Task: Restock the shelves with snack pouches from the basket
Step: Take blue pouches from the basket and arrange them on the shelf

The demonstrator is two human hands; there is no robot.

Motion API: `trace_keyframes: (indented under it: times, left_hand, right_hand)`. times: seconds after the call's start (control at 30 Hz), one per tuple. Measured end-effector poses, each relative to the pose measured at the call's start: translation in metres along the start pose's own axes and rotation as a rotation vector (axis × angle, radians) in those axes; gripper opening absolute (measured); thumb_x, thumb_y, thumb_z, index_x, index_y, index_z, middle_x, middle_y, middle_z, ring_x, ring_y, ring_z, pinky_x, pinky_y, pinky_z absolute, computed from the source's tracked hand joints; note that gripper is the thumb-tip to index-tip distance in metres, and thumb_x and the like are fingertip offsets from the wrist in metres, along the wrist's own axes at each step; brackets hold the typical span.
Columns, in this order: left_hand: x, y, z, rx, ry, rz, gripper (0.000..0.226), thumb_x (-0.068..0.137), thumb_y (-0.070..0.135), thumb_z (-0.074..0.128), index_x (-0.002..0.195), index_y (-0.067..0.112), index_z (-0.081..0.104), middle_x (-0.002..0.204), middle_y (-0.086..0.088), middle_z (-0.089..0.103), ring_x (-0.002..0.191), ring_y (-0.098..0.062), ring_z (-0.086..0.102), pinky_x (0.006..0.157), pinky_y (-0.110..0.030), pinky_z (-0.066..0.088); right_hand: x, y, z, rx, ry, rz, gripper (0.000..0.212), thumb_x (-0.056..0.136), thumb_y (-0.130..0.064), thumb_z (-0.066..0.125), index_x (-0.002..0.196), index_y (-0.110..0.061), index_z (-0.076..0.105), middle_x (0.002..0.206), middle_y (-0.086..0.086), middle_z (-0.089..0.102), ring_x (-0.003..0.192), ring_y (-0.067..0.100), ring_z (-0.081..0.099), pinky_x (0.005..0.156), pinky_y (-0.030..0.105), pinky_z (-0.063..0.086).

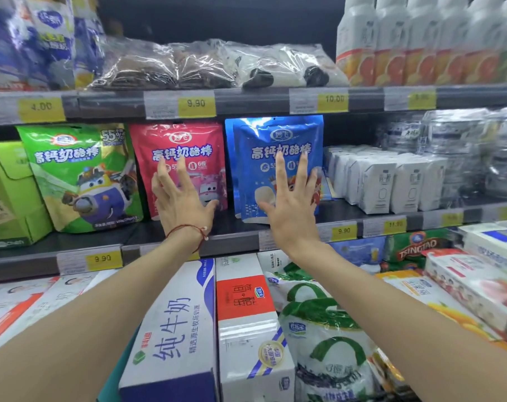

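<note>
Snack pouches upright in a row on the middle shelf, 12 o'clock of view: green pouch at 9 o'clock of red pouch, blue pouch at 3 o'clock of red. Basket not in view.

Left hand flat before red pouch, right hand flat before blue. Fingers on both straight and spread apart, clamped on nothing. Cannot tell whether touching the film or just off it.

Risks, as judged:
- Could tip a pouch backward with a push high on its face. No visible bracing behind. Better to press low.
- May skew the row with uneven pressure from the two hands: red into green at 9 o'clock, or blue onto the white cartons at 3 o'clock.
- Blue pouch close to the shelf's front lip at 6 o'clock. Could drag it off onto the boxes below if film clings to the palm on the way out.
- Looks like a second blue pouch tucked behind the front one. Could crush it or shove it out of line.
- Could snag the red bracelet on a pouch corner.
</note>
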State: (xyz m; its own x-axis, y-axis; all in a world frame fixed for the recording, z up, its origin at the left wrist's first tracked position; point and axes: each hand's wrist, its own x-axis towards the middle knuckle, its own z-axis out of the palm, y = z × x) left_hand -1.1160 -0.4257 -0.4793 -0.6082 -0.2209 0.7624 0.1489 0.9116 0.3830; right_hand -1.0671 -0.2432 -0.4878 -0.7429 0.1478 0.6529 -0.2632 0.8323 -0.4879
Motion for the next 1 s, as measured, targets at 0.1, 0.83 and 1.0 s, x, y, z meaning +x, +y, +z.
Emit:
trace_keyframes:
  times: [0.1, 0.83, 1.0]
  left_hand:
    - [0.002, -0.004, 0.002, -0.012, 0.008, -0.010, 0.109, 0.068, 0.036, 0.085, 0.149, 0.025, 0.014, 0.157, -0.012, 0.006, 0.141, -0.039, 0.015, 0.107, -0.052, 0.037]
    - [0.005, -0.015, 0.007, -0.100, 0.008, -0.051, 0.102, 0.074, 0.022, 0.078, 0.149, 0.031, 0.010, 0.158, -0.010, -0.001, 0.142, -0.037, 0.015, 0.104, -0.053, 0.042]
    - [0.004, -0.014, 0.007, -0.100, 0.017, -0.052, 0.095, 0.075, 0.020, 0.074, 0.148, 0.030, 0.012, 0.157, -0.011, 0.002, 0.141, -0.037, 0.017, 0.100, -0.051, 0.046]
  right_hand:
    - [0.005, 0.001, 0.002, 0.017, -0.049, 0.006, 0.104, 0.096, -0.024, 0.069, 0.160, -0.041, -0.011, 0.163, -0.002, -0.035, 0.151, 0.036, -0.030, 0.114, 0.077, 0.018]
    - [0.058, -0.010, 0.050, -0.243, -0.072, 0.194, 0.121, 0.085, -0.029, 0.081, 0.158, -0.033, -0.015, 0.160, 0.010, -0.039, 0.148, 0.049, -0.026, 0.103, 0.076, 0.039]
    - [0.068, -0.007, 0.060, -0.263, -0.087, 0.198, 0.123, 0.085, -0.031, 0.081, 0.159, -0.031, -0.017, 0.161, 0.012, -0.037, 0.149, 0.049, -0.024, 0.105, 0.075, 0.038]
